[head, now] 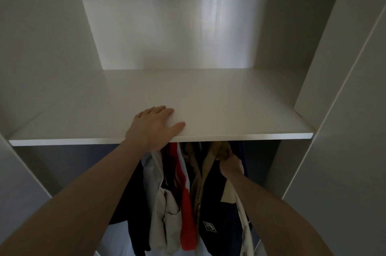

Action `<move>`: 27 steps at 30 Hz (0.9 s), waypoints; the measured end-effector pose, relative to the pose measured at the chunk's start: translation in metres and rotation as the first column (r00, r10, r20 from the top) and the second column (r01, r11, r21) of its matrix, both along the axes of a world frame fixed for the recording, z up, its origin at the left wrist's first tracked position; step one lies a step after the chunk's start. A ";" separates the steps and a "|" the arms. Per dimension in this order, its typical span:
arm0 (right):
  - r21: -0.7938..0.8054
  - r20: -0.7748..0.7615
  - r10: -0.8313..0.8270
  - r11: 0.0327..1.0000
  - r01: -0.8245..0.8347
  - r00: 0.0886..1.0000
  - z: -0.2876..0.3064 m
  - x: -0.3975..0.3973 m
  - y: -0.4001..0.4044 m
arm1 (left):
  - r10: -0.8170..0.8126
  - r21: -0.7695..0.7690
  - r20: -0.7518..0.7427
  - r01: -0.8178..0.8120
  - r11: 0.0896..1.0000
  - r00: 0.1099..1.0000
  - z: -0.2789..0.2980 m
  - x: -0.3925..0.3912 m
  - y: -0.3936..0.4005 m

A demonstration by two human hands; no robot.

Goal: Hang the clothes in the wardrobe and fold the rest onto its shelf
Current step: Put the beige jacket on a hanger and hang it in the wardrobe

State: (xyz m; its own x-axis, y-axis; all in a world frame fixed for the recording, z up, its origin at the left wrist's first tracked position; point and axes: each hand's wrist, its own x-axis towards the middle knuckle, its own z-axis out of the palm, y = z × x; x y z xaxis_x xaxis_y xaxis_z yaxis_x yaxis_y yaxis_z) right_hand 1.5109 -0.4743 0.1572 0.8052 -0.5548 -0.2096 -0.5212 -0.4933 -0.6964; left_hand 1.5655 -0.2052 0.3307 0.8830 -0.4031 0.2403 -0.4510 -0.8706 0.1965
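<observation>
Wardrobe side panel [41,36] is seen at 9 o'clock. Left hand [153,126] is laid flat on the front edge of the white shelf [229,109], near centre, fingers straight and spread, palm down, nothing held. Below the shelf, at 6 o'clock, clothes are hung in a tight row: a pale grey garment [163,203] just under the left wrist, a red one [187,214] beside it, then a tan one [208,164], with dark navy pieces [219,224] between and behind. Right hand [230,166], at about 5 o'clock, is curled round the top of the tan garment, gripped just beneath the shelf. The hanger and rail are hidden. Door panel [344,130] is seen at 3 o'clock.
</observation>
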 end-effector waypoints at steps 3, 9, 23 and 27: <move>-0.011 0.002 0.016 1.000 -0.016 1.000 -0.003 -0.010 -0.003 | 0.003 -0.004 0.001 -0.003 1.000 1.000 0.001 -0.001 0.000; -0.065 -0.008 -0.009 0.998 0.009 1.000 -0.011 -0.029 -0.010 | -0.003 -0.004 0.000 0.003 1.000 1.000 0.003 -0.003 0.000; -0.121 0.038 -0.032 0.992 0.036 0.999 -0.050 -0.103 0.006 | -0.012 -0.037 -0.001 0.011 0.999 1.000 0.007 -0.012 -0.001; -0.012 0.156 -0.043 0.999 0.046 0.987 -0.022 -0.127 0.024 | -0.031 -0.074 -0.007 0.031 0.997 0.999 0.007 -0.016 -0.001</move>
